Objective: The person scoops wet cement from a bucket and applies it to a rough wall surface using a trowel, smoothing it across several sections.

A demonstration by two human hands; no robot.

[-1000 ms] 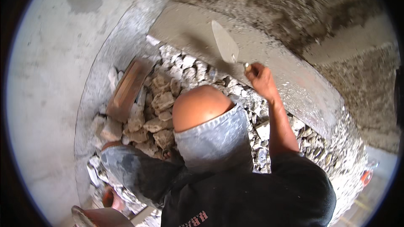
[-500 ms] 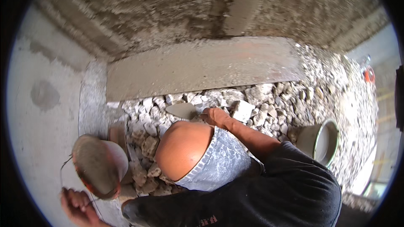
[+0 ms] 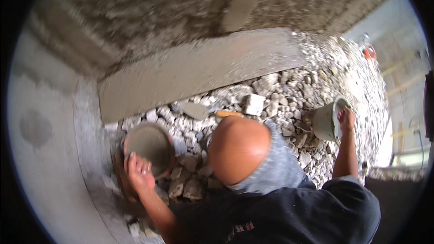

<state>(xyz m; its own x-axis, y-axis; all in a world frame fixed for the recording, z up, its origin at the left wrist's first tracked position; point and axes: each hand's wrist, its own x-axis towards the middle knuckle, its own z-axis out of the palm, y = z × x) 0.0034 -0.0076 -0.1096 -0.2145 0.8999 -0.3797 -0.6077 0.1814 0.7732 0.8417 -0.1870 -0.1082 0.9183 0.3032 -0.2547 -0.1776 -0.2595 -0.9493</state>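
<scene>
My left hand (image 3: 139, 171) is closed at the near-left rim of a round bucket of grey mortar (image 3: 149, 147); whether it holds the rim or the wire handle is unclear. The bucket stands fairly upright beside my knee. Out to the right, my right hand (image 3: 346, 118) has its fingers curled at the rim of a second bucket, grey-green (image 3: 323, 124), which leans with its mouth to the right. On the rubble ahead of my knee lies a trowel (image 3: 195, 110) with a wooden handle, touched by neither hand.
Broken stones (image 3: 280, 90) cover the ground around me. A long mortar-coated board (image 3: 199, 65) lies along the base of the rough wall (image 3: 176, 9). Close on my left stands a smooth grey wall (image 3: 49, 95). An orange-red object (image 3: 370, 53) sits at the far right.
My right hand let go of the trowel and moved right to the grey-green bucket. My left hand moved up to the mortar bucket's rim, and that bucket is now more upright. The view has turned.
</scene>
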